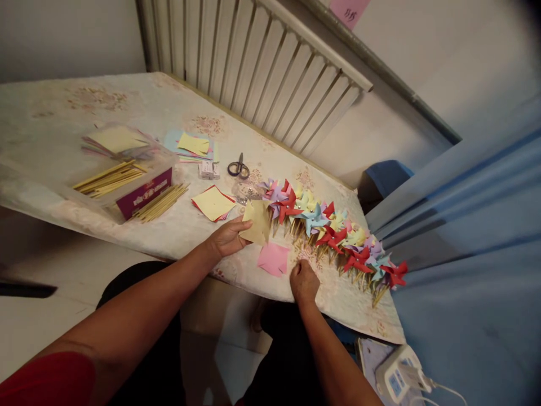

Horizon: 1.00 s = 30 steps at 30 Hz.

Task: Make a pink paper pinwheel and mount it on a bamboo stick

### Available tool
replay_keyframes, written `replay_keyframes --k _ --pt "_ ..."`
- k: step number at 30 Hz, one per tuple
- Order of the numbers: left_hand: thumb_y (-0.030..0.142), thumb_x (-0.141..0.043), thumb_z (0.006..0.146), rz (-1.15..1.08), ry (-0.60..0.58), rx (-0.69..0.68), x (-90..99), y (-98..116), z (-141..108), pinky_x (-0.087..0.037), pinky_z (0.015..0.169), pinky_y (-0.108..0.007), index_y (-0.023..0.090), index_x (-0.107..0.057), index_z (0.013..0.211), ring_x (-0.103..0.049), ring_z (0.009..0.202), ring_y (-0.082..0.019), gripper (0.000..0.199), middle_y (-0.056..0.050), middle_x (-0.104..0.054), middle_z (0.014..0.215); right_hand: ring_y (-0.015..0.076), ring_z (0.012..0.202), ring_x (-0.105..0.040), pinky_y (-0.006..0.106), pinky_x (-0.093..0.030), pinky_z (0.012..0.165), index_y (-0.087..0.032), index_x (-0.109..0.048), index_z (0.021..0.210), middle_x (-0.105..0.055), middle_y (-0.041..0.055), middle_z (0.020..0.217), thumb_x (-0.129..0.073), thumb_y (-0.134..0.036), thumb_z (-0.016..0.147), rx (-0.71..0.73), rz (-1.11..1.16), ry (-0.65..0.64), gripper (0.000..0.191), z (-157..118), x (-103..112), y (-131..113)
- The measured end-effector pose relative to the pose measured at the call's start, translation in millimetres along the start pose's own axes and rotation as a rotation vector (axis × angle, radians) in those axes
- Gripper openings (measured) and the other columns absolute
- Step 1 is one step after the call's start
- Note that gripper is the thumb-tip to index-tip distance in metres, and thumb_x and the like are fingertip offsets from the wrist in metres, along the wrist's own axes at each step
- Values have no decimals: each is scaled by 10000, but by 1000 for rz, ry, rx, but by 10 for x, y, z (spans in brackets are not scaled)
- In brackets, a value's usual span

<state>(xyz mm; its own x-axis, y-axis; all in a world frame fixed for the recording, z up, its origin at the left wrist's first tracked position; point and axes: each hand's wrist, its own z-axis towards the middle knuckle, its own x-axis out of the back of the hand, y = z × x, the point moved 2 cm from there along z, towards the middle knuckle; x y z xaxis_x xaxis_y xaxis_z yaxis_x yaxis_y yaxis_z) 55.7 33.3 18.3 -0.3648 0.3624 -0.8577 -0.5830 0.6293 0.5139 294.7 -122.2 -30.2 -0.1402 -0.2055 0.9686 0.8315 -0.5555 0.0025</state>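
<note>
A yellow paper square (257,223) with cut corners is pinched between the thumb and fingers of my left hand (231,237), just above the table. My right hand (305,282) rests closed near the table's front edge; whatever its fingers hold, if anything, is hidden. Between the hands a pink paper square (273,259) lies flat on the cloth. Beyond it, several finished paper pinwheels (332,238) on sticks lie in a long row toward the right. Left of my left hand is a stack of yellow and red paper squares (213,203).
Black-handled scissors (239,167), small boxes (208,170) and more cut paper (193,144) lie toward the back. A plastic box (144,194) holds sticks; loose sticks (163,203) lie beside it. A radiator (262,67) stands behind the flowered tablecloth (156,237), a blue curtain (473,242) at right.
</note>
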Motion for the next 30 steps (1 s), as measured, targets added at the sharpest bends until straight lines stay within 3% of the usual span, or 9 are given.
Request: replay_keyframes --k 12,23,30 --pt "148 -734 743 74 30 73 161 -33 54 -593 758 -308 136 -601 1272 -731 921 -237 546 -131 -751 1055 140 636 -530 274 -221 613 -182 -672 954 -687 45 783 -474 -230 945 -30 38 -7 204 16 50 -24" --pt "177 -749 737 142 29 37 267 93 44 -570 915 -377 136 -627 1232 -708 1033 -277 512 -132 -754 1056 193 779 -609 268 -387 728 -182 -723 937 -723 63 849 -437 -272 898 -159 354 -78 303 10 129 24" --pt "150 -727 736 196 118 49 234 99 27 -590 885 -383 124 -640 1216 -724 970 -262 489 -136 -754 1026 192 751 -609 262 -416 709 -172 -736 834 -731 56 798 -435 -343 861 -199 491 -187 347 99 98 -36"
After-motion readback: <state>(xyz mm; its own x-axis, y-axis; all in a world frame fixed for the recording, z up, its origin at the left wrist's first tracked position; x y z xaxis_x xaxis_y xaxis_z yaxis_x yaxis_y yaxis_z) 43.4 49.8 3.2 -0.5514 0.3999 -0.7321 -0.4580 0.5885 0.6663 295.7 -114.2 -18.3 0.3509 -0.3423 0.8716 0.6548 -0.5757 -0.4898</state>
